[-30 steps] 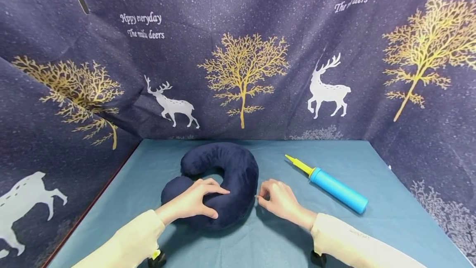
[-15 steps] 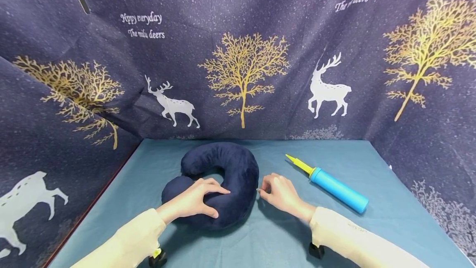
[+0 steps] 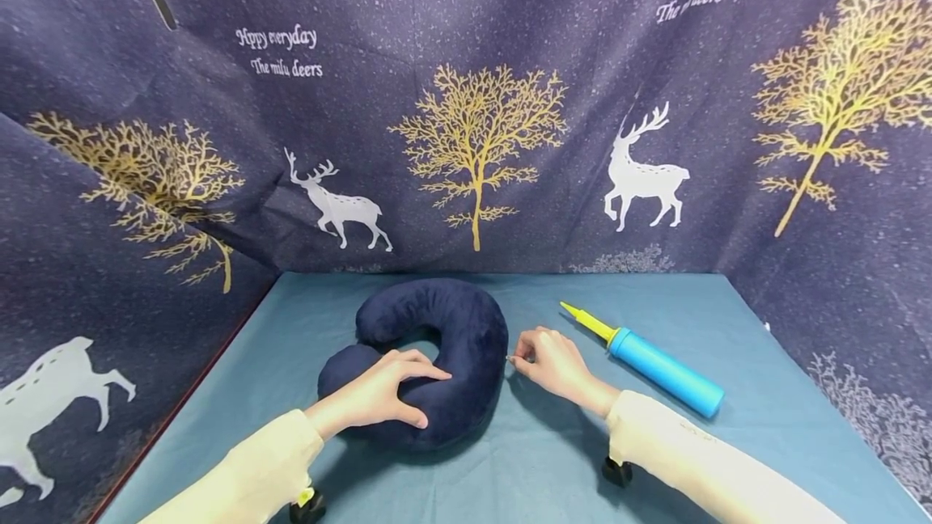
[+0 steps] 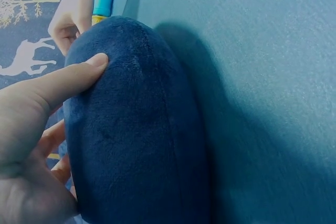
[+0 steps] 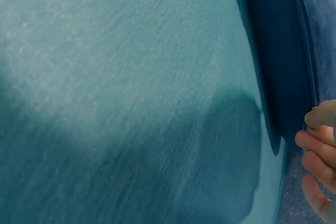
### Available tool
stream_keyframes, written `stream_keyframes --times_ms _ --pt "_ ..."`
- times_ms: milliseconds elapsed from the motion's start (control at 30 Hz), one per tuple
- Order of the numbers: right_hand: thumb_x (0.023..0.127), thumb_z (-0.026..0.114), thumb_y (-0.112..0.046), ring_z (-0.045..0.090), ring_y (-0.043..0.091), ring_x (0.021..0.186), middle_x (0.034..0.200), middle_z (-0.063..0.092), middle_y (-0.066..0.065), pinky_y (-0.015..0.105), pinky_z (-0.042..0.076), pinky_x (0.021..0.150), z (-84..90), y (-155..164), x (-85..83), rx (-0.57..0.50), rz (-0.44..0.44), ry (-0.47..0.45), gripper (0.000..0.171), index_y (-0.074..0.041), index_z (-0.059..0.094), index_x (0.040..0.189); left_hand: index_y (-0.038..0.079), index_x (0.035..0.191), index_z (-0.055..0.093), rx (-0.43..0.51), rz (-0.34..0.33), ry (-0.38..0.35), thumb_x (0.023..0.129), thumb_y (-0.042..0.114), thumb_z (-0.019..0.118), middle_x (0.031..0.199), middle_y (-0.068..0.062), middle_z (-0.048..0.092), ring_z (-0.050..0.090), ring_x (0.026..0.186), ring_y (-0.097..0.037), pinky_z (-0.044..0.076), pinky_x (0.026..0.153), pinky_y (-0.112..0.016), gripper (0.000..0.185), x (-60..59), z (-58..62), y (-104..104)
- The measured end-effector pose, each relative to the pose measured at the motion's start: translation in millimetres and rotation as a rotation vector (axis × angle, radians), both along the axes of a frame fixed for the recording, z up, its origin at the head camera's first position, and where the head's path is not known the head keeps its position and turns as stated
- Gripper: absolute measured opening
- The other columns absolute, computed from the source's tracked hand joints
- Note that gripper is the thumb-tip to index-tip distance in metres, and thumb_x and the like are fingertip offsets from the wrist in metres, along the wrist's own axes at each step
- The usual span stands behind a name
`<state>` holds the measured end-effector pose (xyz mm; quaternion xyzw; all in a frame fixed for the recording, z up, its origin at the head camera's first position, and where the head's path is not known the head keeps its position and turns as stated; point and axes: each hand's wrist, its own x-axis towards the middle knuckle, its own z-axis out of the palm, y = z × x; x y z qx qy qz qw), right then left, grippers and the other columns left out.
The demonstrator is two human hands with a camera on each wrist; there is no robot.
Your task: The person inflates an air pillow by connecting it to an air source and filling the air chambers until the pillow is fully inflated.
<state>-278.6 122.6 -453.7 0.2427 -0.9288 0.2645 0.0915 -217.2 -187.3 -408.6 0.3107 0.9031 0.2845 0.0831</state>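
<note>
Two hands work at one navy neck pillow [image 3: 437,354] lying flat on the teal surface [image 3: 553,459], left of centre and toward the near edge. The left hand [image 3: 386,395] rests on the pillow's near curve, fingers spread over the top and the thumb pressed into the plush; this grip is curled round the pillow's near arm. The right hand [image 3: 553,362] sits just beside the pillow's right flank, its fingertips pinched on a small metal piece at the seam, most likely the zipper pull; the right wrist view shows a zipper line [image 5: 304,51] running along that edge. The pillow is a U shape whose opening faces left, its two ends at the left and its rounded back toward the right. It looks plump, soft and velvety, dark blue all over. A blue pump [image 3: 658,370] with a yellow nozzle lies to the right, apart from the pillow.
</note>
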Motion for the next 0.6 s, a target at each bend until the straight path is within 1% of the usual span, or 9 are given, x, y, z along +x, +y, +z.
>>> stream_keyframes --times_ms 167,367,500,600 --pt "0.084 0.076 -0.025 0.058 0.005 0.073 0.076 0.063 -0.012 0.021 0.045 0.061 2.0 3 2.4 -0.001 0.019 -0.003 0.016 -0.029 0.066 0.073 0.030 0.133 0.063 -0.016 -0.008 0.027 0.074 0.034 0.085 0.122 0.006 0.060 0.049 0.112 -0.019 0.042 0.094 -0.038 0.063 0.3 1.6 0" --pt "0.084 0.076 -0.022 0.060 0.008 0.075 0.075 0.063 -0.014 0.021 0.045 0.062 3.5 5 12.4 -0.018 0.046 -0.013 0.016 -0.028 0.066 0.072 0.030 0.135 0.061 -0.038 -0.057 0.074 0.074 0.037 0.083 0.124 0.007 0.061 0.051 0.111 -0.016 0.043 0.095 -0.035 0.066 -0.8 3.9 -6" --pt "0.085 0.076 -0.021 0.061 0.011 0.076 0.075 0.062 -0.014 0.020 0.045 0.063 3.6 6 21.9 -0.030 0.062 -0.042 0.014 -0.025 0.068 0.074 0.031 0.136 0.060 -0.044 -0.088 0.078 0.074 0.041 0.082 0.126 0.008 0.060 0.051 0.112 -0.014 0.043 0.096 -0.034 0.066 -1.5 5.9 -11" --pt "0.084 0.077 -0.020 0.061 0.011 0.076 0.076 0.062 -0.014 0.020 0.045 0.063 3.1 7 26.8 -0.045 0.063 -0.047 0.013 -0.024 0.069 0.075 0.033 0.136 0.060 -0.052 -0.109 0.070 0.075 0.042 0.081 0.128 0.009 0.059 0.051 0.114 -0.015 0.043 0.097 -0.036 0.065 -2.4 8.2 -14"
